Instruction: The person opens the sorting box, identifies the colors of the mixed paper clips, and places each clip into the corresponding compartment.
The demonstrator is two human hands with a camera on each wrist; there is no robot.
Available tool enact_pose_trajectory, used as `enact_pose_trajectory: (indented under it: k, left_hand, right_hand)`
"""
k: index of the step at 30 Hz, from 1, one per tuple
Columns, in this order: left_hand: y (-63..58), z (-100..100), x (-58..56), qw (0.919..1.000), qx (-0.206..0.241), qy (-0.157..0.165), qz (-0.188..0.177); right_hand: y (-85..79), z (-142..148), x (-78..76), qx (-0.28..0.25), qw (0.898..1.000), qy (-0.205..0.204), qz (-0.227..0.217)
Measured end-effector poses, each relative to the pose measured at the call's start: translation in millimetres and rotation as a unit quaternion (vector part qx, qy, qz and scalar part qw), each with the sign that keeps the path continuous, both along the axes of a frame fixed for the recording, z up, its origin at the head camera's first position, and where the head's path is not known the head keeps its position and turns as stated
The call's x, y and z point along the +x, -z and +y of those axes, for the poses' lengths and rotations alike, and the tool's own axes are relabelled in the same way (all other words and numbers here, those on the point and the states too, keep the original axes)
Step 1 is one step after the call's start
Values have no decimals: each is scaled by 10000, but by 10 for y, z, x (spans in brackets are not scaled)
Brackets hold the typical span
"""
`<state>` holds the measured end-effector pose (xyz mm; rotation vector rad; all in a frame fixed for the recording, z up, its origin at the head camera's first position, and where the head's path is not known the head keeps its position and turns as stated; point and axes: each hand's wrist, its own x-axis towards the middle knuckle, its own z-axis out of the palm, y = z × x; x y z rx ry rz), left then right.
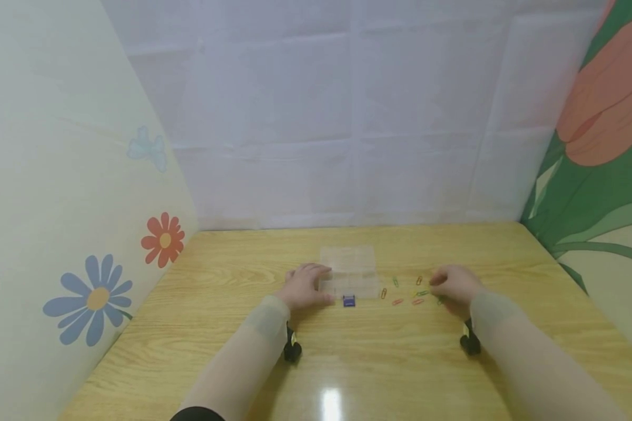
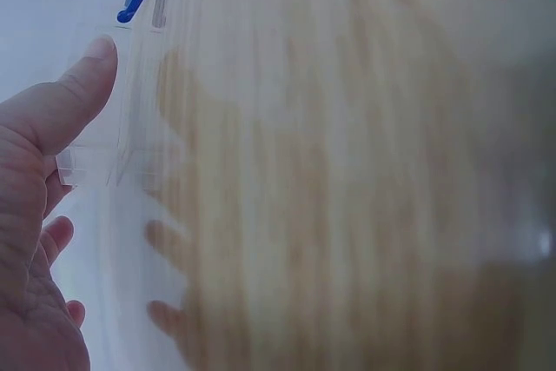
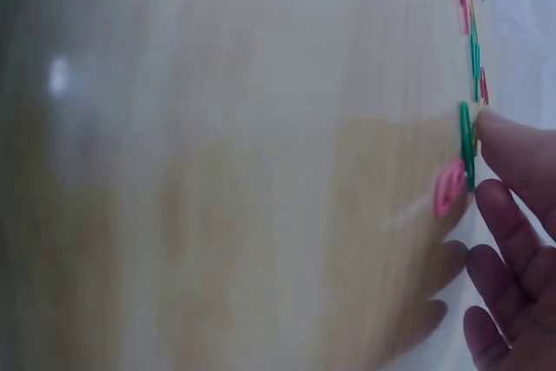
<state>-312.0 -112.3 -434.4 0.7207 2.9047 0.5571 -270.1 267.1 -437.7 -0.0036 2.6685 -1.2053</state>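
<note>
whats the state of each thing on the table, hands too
Clear box: lid open, laid back
Blue latch: undone, at the box's front
Paper clips: loose, scattered on the table
Left hand: spread, at the box's left end
Right hand: at the clips; whether pinching one is unclear

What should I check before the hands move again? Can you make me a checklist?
1. Box open: ok, its lid looks folded back.
2. Left hand by the box: ok, it is at the left side.
3. Right hand by the clips: ok, its fingertips are right next to some.
4. One clip pinched properly: cannot tell; a green clip is by the thumb, but the grip isn't clear.
5. All clips off the table: not ok, several lie there, right of the box.
</note>
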Motion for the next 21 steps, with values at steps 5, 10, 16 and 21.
enact_pose_trajectory:
  k: [5,10,16,21]
  left_hand:
    - [14,-1,-3,10000,-21,-36,23]
    - [14,2,1,10000,-12,-46,16]
    - [12,5,4,10000,10,-51,14]
    - [10,8,6,10000,23,-63,-16]
  right_hand:
    - [-2,-22,24,132,9998,162,62]
    - [5,-32,21,129,9992,364,-30]
    - [-5,-38,16,532,9983,227,106]
    - [-49,-53,27,916,9956,48,171]
